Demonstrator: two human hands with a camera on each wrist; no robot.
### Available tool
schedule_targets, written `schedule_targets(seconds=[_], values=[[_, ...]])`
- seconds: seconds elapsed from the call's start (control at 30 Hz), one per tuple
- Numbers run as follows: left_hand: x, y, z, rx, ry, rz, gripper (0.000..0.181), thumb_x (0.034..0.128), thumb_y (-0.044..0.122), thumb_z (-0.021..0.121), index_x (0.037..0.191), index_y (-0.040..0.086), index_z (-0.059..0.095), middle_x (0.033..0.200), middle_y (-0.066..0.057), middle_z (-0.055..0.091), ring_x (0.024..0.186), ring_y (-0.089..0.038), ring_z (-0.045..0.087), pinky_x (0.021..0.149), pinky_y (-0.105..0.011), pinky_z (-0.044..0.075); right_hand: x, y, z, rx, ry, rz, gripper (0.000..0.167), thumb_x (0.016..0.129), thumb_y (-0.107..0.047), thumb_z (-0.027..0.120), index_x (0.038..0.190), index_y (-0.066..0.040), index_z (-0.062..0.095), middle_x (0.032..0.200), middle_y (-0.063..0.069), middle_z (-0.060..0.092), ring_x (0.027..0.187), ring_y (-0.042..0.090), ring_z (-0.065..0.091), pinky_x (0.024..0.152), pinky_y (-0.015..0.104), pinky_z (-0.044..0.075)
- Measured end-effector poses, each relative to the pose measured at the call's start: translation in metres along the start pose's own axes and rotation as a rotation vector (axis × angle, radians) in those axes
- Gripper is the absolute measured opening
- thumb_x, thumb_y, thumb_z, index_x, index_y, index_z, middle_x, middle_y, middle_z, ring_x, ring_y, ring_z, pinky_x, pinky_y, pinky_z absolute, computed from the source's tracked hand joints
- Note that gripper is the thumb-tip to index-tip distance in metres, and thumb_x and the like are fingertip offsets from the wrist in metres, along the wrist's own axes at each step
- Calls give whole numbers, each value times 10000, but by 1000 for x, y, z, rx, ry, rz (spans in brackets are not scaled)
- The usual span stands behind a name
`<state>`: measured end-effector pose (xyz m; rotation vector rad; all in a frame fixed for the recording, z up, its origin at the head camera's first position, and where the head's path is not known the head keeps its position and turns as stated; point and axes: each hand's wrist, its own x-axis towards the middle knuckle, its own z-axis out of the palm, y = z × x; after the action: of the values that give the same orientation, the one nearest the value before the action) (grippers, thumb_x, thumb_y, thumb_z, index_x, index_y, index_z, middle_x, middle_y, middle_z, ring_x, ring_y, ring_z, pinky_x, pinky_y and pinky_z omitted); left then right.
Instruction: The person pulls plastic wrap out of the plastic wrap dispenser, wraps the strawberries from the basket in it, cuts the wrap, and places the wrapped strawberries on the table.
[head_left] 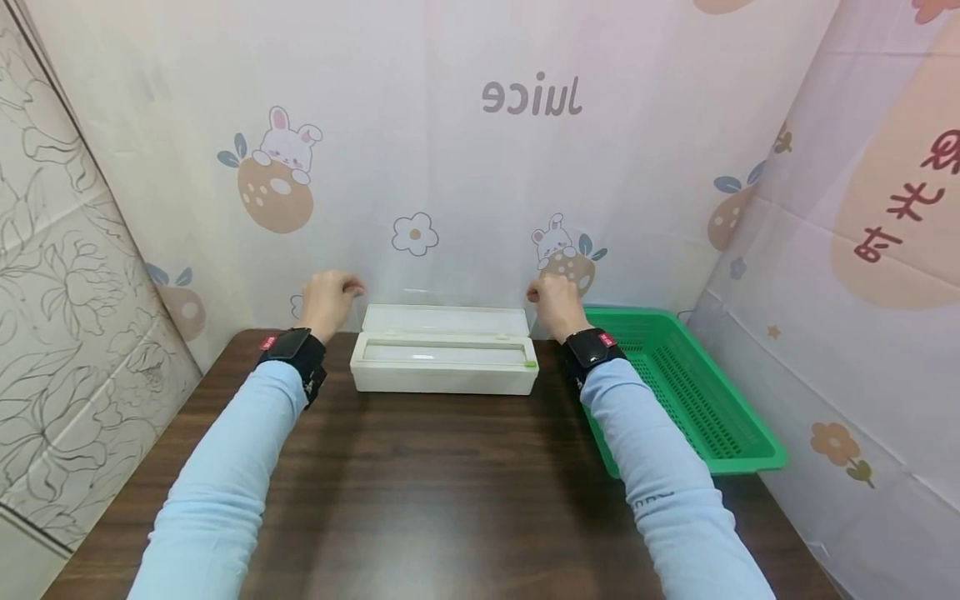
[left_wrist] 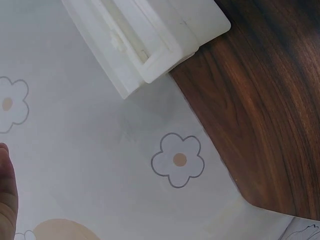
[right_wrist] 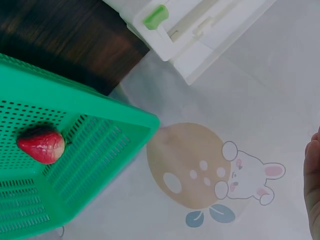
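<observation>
A white cling film dispenser (head_left: pixel 444 379) lies at the table's back, its lid (head_left: pixel 446 318) raised toward the wall. A green slider (right_wrist: pixel 156 17) shows at its right end. Above the lid, a thin glint marks clear cling film (head_left: pixel 416 291) between the hands; its edges are hard to make out. My left hand (head_left: pixel 327 305) is raised beyond the box's left end, fingers curled in a pinch on the film. Level with it past the right end, my right hand (head_left: pixel 558 307) pinches the other side. Both wrist views show only a sliver of each hand.
A green plastic basket (head_left: pixel 738 417) stands right of the box, partly behind the right forearm. Inside it lies a red fruit (right_wrist: pixel 42 145). Printed cloth walls (head_left: pixel 465 183) close off the back and sides of the dark wooden table (head_left: pixel 442 492).
</observation>
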<state>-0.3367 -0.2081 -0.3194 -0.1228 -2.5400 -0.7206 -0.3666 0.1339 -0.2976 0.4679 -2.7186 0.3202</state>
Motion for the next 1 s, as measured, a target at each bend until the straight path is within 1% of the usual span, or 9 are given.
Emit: schedule_targets(seconds=[0.1, 0.27, 0.57, 0.7, 0.83, 0.93, 1.0], values=[[1, 2, -3, 2, 5, 9, 145, 876, 92, 591, 935, 1, 686, 954, -183, 676, 903, -332, 613, 786, -454, 450, 0, -1, -2, 25, -2, 18, 211, 821, 67, 589, 989, -7, 692, 962, 143, 674, 924, 293, 625, 824, 399, 494], [1, 6, -5, 2, 32, 26, 131, 864, 92, 605, 914, 5, 689, 934, -180, 680, 886, -332, 617, 788, -455, 447, 1, -1, -5, 59, -3, 49, 216, 838, 66, 571, 1005, -8, 687, 990, 152, 672, 944, 298, 616, 841, 406, 490], [0, 9, -7, -9, 79, 30, 120, 856, 89, 616, 894, 3, 691, 911, -178, 681, 875, -335, 617, 803, -464, 425, 2, -2, -12, 48, 26, 9, 186, 849, 51, 563, 967, 1, 698, 966, 158, 671, 931, 298, 612, 841, 408, 486], [1, 10, -9, -9, 78, 25, 126, 861, 93, 611, 900, 4, 691, 918, -179, 680, 885, -336, 613, 805, -465, 423, 1, -4, -15, 48, 36, 12, 182, 850, 46, 566, 969, 3, 698, 967, 157, 670, 927, 296, 613, 837, 404, 489], [0, 12, -12, -17, 77, 20, 127, 864, 89, 606, 904, 1, 689, 922, -182, 679, 888, -337, 613, 806, -464, 424, 1, -5, -16, 56, 52, 22, 179, 849, 40, 577, 976, 4, 697, 966, 155, 674, 929, 296, 614, 906, 428, 455], [-1, 14, -14, -14, 83, 25, 124, 863, 84, 606, 901, 0, 688, 917, -183, 679, 877, -337, 616, 798, -466, 427, 1, -4, -16, 57, 60, 17, 177, 845, 45, 580, 972, 5, 698, 956, 155, 675, 935, 301, 610, 985, 466, 383], [-1, 14, -15, -13, 86, 30, 123, 863, 83, 606, 902, 0, 687, 914, -182, 679, 869, -334, 617, 791, -462, 431, 1, -4, -17, 55, 66, 10, 177, 844, 48, 578, 965, 6, 699, 950, 155, 678, 933, 303, 613, 957, 458, 409]])
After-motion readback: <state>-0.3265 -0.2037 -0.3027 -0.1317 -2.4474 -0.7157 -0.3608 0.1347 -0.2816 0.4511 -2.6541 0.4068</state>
